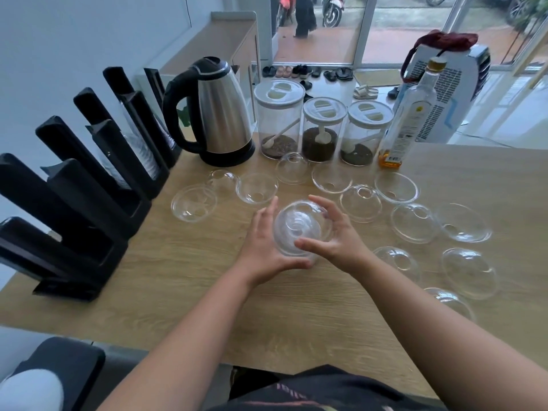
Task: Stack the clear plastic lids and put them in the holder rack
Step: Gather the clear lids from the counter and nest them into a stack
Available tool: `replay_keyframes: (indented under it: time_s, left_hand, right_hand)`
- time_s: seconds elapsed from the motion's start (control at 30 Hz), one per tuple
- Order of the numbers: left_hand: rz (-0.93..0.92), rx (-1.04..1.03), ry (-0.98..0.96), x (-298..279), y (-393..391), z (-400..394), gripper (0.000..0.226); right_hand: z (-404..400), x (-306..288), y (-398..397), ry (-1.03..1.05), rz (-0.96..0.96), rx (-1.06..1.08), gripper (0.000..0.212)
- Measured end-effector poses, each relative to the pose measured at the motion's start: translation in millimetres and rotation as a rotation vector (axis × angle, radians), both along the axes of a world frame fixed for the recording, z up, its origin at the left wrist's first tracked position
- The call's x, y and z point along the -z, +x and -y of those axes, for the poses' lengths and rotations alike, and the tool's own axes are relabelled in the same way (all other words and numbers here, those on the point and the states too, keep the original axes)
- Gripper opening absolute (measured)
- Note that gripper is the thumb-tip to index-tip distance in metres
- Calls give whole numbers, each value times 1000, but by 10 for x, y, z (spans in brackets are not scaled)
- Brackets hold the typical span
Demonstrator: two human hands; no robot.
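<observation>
Above the middle of the wooden table, both hands hold a small stack of clear dome lids (299,226). My left hand (262,247) cups the stack from the left and below. My right hand (332,232) grips it from the right, thumb across the front. Several loose clear lids lie around, such as one at the left (193,203), one behind (256,188) and one at the right (413,222). The black holder rack (89,179) stands along the table's left edge, with stacked clear cups in some of its slots.
A steel kettle (219,114) stands at the back left. Three lidded jars (321,132) and a glass bottle (410,117) line the back of the table (296,315). A white appliance (444,93) stands behind the table at the right.
</observation>
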State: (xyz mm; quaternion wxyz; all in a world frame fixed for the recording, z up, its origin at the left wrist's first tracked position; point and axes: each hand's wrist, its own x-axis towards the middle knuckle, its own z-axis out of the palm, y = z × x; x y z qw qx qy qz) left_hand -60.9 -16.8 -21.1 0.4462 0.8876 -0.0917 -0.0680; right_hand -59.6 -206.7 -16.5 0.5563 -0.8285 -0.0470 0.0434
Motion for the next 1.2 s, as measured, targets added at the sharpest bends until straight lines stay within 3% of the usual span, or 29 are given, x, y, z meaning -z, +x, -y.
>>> replay_keyframes:
  time_s: [0.1, 0.2, 0.33, 0.43, 0.53, 0.6, 0.67, 0.8, 0.93, 1.2]
  left_hand:
    - [3, -11, 10, 2, -66, -232, 151]
    - [21, -48, 52, -14, -140, -524, 148]
    - [67, -145, 45, -26, -97, -869, 114]
    - [166, -365, 9, 66, 41, -1109, 87]
    - [155, -587, 70, 207, 165, -1332, 84]
    - [91, -653, 98, 271, 225, -1404, 94]
    - [51, -681, 127, 322, 295, -1418, 109]
    - [13, -701, 138, 436, 457, -1366, 128]
    - [55, -709, 56, 460, 572, -1301, 133]
    - [167, -728, -73, 471, 745, -1281, 130]
  right_hand:
    - [-54, 61, 18, -126, 13, -12, 91]
    - [-76, 134, 43, -244, 5, -26, 95]
    - [-44, 191, 66, -245, -40, -52, 99]
    - [-20, 119, 96, -172, -7, -58, 110]
    - [-46, -98, 243, -38, 69, -28, 87]
    - [-86, -278, 475, -92, 128, -27, 69]
    - [-175, -450, 782, -238, 156, -80, 66]
    - [-438, -440, 1335, -542, 49, -281, 98]
    - [-571, -159, 1556, -658, -59, -377, 118]
    - [-687, 46, 1685, -393, -58, -360, 140]
